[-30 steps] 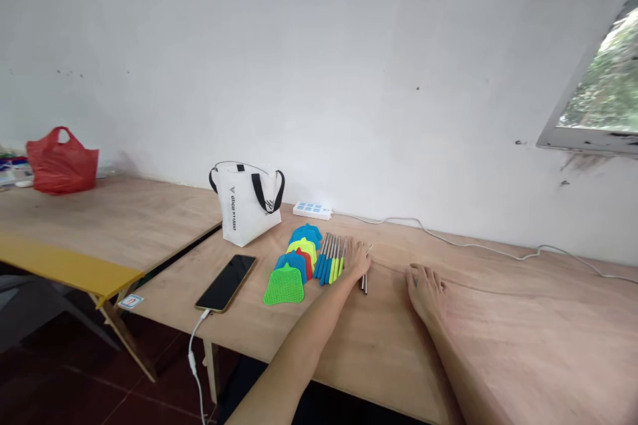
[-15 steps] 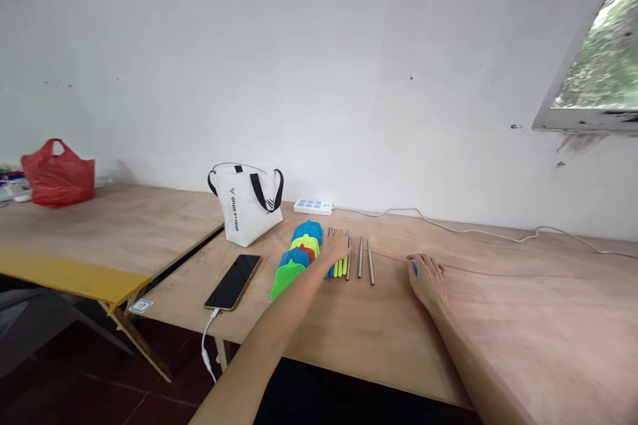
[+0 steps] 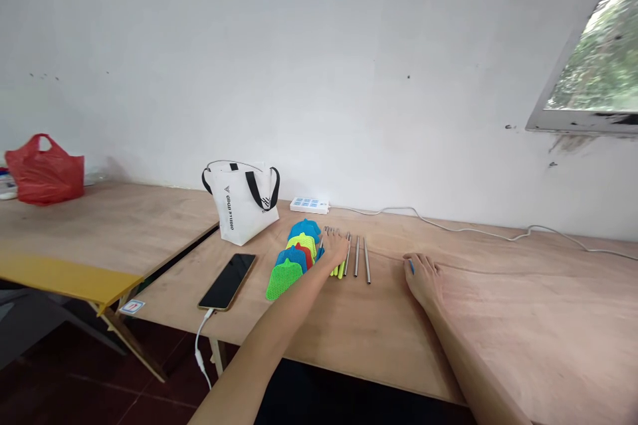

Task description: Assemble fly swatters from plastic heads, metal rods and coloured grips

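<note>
Colourful perforated fly swatter heads (image 3: pixel 285 279) lie overlapped in a row, in green, blue, red and yellow. Just right of them, my left hand (image 3: pixel 335 252) is closed among the rods, with a blue handle (image 3: pixel 320 252) showing at its fingertips. Yellow handles (image 3: pixel 341 270) stick out beneath that hand. Two bare metal rods (image 3: pixel 367 260) lie side by side to its right. Farther right, my right hand (image 3: pixel 423 279) rests on the table with curled fingers. A small blue piece (image 3: pixel 412 266) shows at its thumb side, mostly hidden by the hand.
A phone (image 3: pixel 228 281) with a white cable lies at the left of the wooden table (image 3: pixel 349 339). Behind it stands a white bag (image 3: pixel 242 206) with black handles. A white power strip (image 3: pixel 310 204) sits by the wall, its cord running right. A red plastic bag (image 3: pixel 47 172) rests on the neighbouring table.
My left hand has shifted slightly over the handles, and a blue handle now shows at its fingertips, left of where the blue handles lay. My right hand stays in place. The view has turned slightly.
</note>
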Demonstrator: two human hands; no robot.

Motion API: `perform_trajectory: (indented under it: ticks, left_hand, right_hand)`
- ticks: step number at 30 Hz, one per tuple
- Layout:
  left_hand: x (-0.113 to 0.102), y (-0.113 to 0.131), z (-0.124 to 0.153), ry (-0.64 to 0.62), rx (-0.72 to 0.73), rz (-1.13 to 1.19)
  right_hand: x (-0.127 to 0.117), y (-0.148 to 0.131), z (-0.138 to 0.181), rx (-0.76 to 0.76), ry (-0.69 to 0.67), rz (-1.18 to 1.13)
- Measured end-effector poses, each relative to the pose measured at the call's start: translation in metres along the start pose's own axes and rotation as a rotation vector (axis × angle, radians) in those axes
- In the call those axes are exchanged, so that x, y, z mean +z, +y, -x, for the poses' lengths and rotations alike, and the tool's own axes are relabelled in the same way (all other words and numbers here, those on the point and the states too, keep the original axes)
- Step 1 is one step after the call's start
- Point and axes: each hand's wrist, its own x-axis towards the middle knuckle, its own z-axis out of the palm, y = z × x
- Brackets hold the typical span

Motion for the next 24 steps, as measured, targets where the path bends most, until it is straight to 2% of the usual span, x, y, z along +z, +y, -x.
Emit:
perform_trajectory:
  ticks: [7,16,24]
  left_hand:
    - [-0.008,-0.006,-0.005,-0.031,-0.058,-0.018]
    - [-0.014,-0.003,-0.007,-0.133,-0.020,0.058]
    - [-0.009,0.003,-0.010,-0.107,-0.039,0.148]
  right_hand:
    - [0.000,-0.001,0.000,0.005,0.004,-0.017]
    - [0.001,0.000,0.000,0.021,-0.008,-0.022]
    - [0.001,0.001,-0.001,0.030,-0.020,-0.032]
